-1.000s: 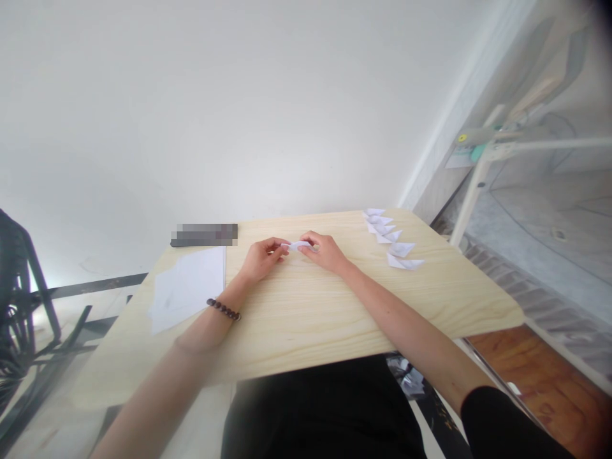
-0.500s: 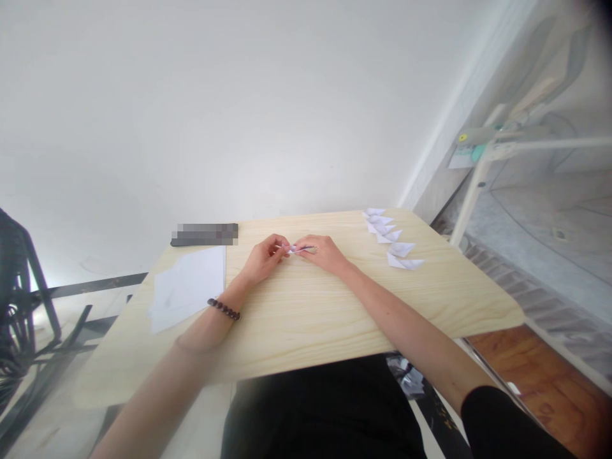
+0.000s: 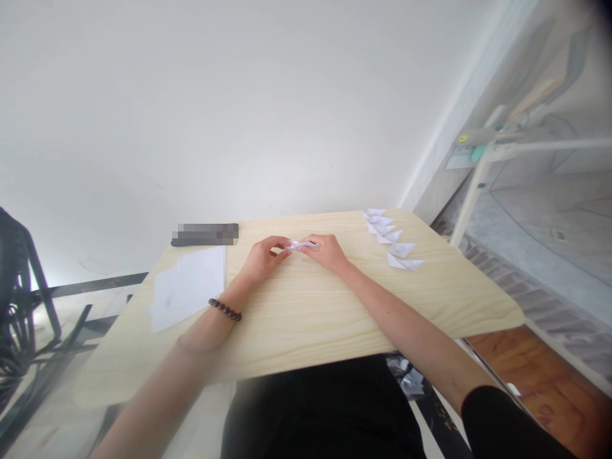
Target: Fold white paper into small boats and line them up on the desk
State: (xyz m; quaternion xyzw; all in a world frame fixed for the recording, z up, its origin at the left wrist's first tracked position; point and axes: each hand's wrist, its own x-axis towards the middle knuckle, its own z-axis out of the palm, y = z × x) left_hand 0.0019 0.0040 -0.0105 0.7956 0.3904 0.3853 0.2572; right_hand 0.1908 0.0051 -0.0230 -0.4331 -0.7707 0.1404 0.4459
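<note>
Between my hands, over the middle of the table, is a small piece of folded white paper (image 3: 297,245). My left hand (image 3: 266,256) pinches its left end between thumb and fingers; a dark bead bracelet (image 3: 224,309) circles that wrist. On the other end, my right hand (image 3: 327,251) is closed in a pinch. Fingers cover parts of the paper, so its full shape is hidden. To the right, several folded white paper boats (image 3: 404,257) stand in a row running toward the wall.
A stack of white paper sheets (image 3: 191,284) lies on the left of the pale wooden table (image 3: 306,325). Behind it is a long dark object (image 3: 205,234), partly blurred out. A black chair (image 3: 23,274) stands left, a white metal frame (image 3: 473,197) right.
The fingers of both hands have shifted slightly on the folded paper, and more of its white surface shows between them. The boats and the sheets have stayed where they were.
</note>
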